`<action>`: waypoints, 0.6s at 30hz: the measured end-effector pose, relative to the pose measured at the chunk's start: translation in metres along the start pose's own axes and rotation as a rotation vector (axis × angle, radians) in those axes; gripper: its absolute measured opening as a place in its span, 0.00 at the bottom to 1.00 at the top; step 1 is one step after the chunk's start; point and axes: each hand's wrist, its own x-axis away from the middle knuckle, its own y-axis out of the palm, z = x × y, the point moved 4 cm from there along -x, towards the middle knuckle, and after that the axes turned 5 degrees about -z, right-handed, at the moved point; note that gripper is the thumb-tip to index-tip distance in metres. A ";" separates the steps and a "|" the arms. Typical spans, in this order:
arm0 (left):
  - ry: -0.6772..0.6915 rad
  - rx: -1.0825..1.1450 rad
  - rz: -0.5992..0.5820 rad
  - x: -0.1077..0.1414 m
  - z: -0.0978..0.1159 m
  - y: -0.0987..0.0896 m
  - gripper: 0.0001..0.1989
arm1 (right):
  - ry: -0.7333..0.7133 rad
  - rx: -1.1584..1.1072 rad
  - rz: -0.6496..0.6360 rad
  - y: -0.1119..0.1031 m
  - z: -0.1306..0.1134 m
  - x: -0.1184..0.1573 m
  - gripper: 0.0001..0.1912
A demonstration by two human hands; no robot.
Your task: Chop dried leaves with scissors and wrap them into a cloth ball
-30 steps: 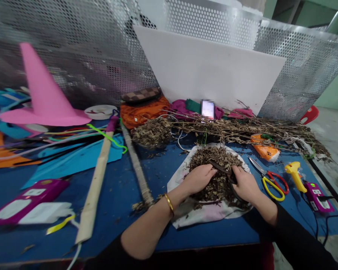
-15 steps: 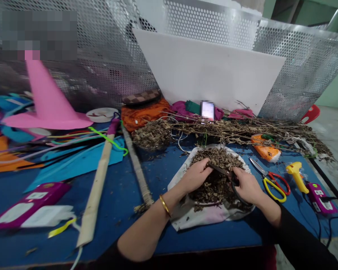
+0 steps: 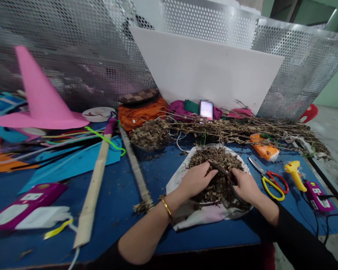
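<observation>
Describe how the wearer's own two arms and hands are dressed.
Both hands are ungloved. The left hand has a smooth gold bangle around its wrist, and the black left sleeve leaves most of that forearm bare. The right hand shows no bangle; the plain black right sleeve covers more of its forearm. No markings show on either sleeve.

Leaf fragments [image 3: 218, 189]: were mottled brown
Sheet [image 3: 208, 214]: was white, tinged pink
Pouch [image 3: 139, 96]: was checked brown
Scissor handles [image 3: 273, 183]: were red, yellow
Worktop [image 3: 116, 197]: was blue
</observation>
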 end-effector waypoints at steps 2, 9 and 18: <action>-0.034 -0.167 0.048 0.005 0.004 -0.004 0.14 | 0.012 -0.002 0.009 0.000 0.001 0.000 0.07; -0.017 -0.192 -0.012 0.003 0.001 0.004 0.16 | -0.008 0.003 0.007 -0.004 -0.001 0.002 0.10; 0.093 -0.069 -0.029 -0.006 -0.004 0.009 0.18 | -0.030 0.012 -0.038 0.001 0.001 0.000 0.10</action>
